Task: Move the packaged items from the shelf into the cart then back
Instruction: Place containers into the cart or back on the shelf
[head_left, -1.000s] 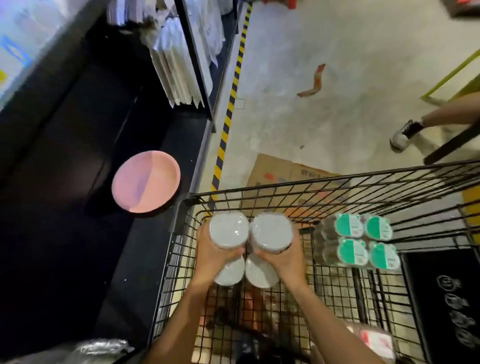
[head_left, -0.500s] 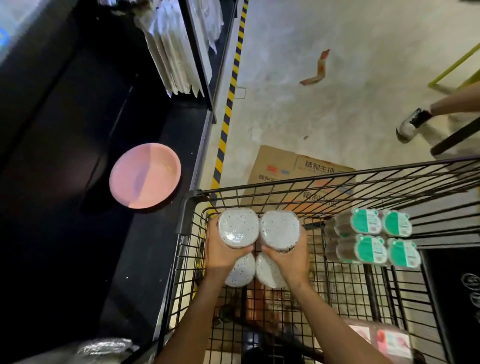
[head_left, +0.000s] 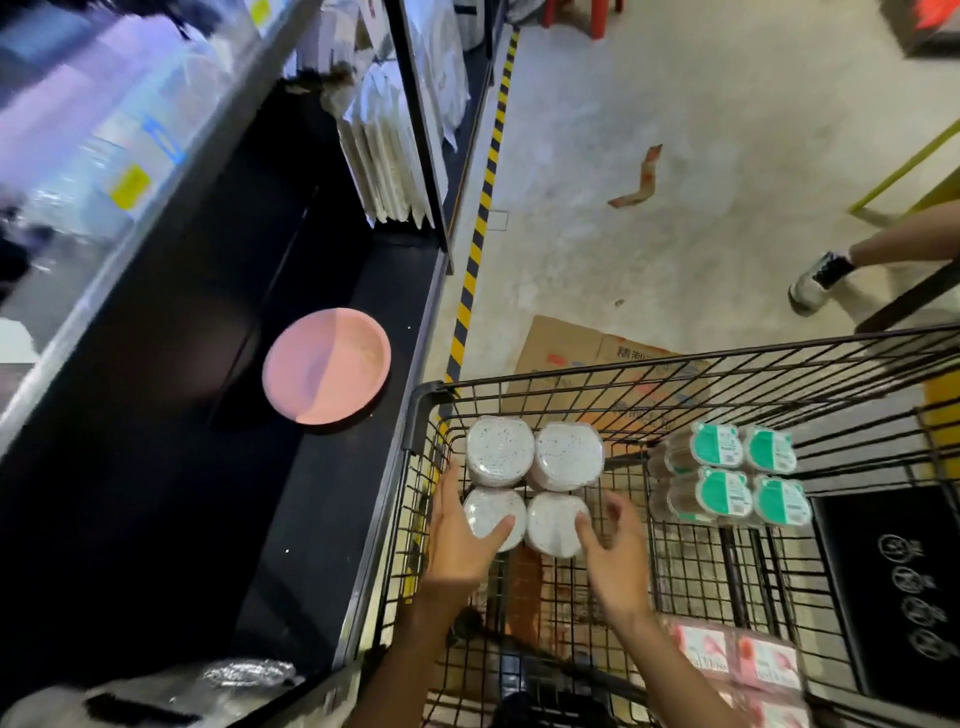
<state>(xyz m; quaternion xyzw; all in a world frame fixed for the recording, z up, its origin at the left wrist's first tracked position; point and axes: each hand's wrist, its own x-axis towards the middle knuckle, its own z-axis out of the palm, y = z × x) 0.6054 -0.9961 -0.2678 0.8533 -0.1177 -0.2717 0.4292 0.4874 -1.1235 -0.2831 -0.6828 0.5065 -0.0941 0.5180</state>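
A shrink-wrapped four-pack of white speckled round tubs (head_left: 535, 457) stands in the front left corner of the black wire cart (head_left: 675, 359). My left hand (head_left: 460, 540) lies against the pack's left side, fingers straight and thumb resting on the near left tub. To the right, my right hand (head_left: 615, 556) hovers with fingers spread, its thumb tip at the near right tub. A green-lidded four-pack (head_left: 727, 478) sits in the cart further right. Pink packaged items (head_left: 743, 660) lie near the cart's handle end.
The black lower shelf (head_left: 156, 467) on the left holds a pink plate (head_left: 324, 371) and white flat packages (head_left: 384, 156) at the back. Flattened cardboard (head_left: 571, 348) lies on the floor ahead of the cart. Another person's shoe (head_left: 818, 278) is at the right.
Both hands gripped the white four-pack and lowered it into the cart corner. Now the fingers have loosened, and the right hand has drawn back from the pack.
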